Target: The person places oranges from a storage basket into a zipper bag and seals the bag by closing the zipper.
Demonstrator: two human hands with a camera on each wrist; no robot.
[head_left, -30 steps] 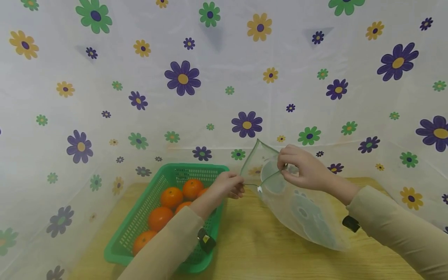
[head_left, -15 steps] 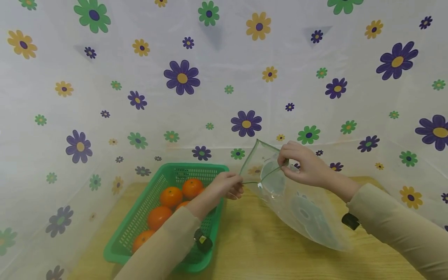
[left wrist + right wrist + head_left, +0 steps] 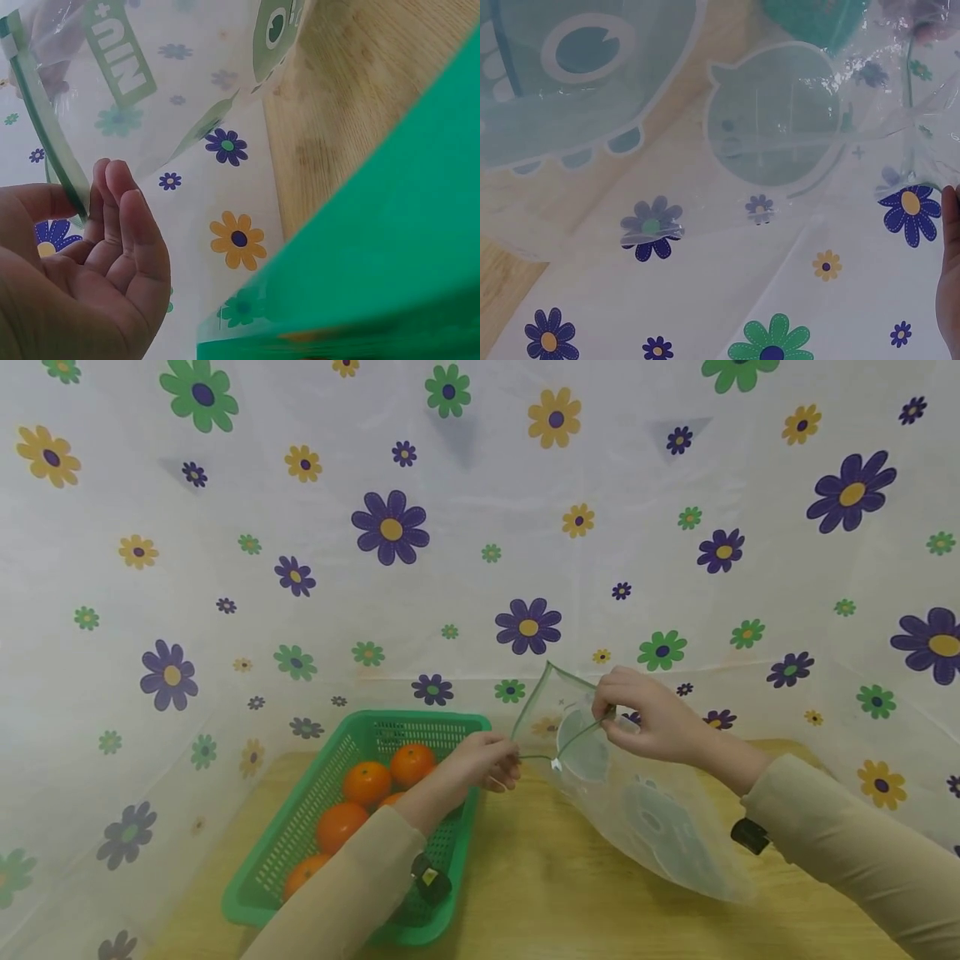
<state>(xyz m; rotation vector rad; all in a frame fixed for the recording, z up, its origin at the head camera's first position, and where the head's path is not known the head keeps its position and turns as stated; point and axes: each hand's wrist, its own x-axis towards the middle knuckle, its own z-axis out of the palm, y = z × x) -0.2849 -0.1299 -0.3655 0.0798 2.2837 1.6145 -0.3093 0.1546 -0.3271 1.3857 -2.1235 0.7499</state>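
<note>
A translucent zip bag [image 3: 675, 843] with pale blue-green cartoon prints is held up over the table, its green-edged mouth spread apart. My left hand [image 3: 483, 760] pinches the left corner of that mouth between thumb and fingers; the left wrist view shows the green zip strip [image 3: 56, 127] running into this pinch. On the opposite side, my right hand [image 3: 652, 714] grips the rim with thumb and curled fingers. A white slider [image 3: 556, 764] sits on the near edge between both hands. In the right wrist view the bag's film [image 3: 772, 112] fills much of the picture, and only part of the right hand shows.
A green plastic basket [image 3: 300, 802] holding several oranges [image 3: 367, 783] stands left, partly beneath my left forearm. Both rest on a wooden table [image 3: 540, 893]. Behind hangs a white flower-print sheet [image 3: 480, 485]. Each wrist carries a small black device [image 3: 750, 835].
Both hands keep their hold on the bag's mouth. Its near edge and slider rise a little, then sink back, and the left forearm shifts slightly left.
</note>
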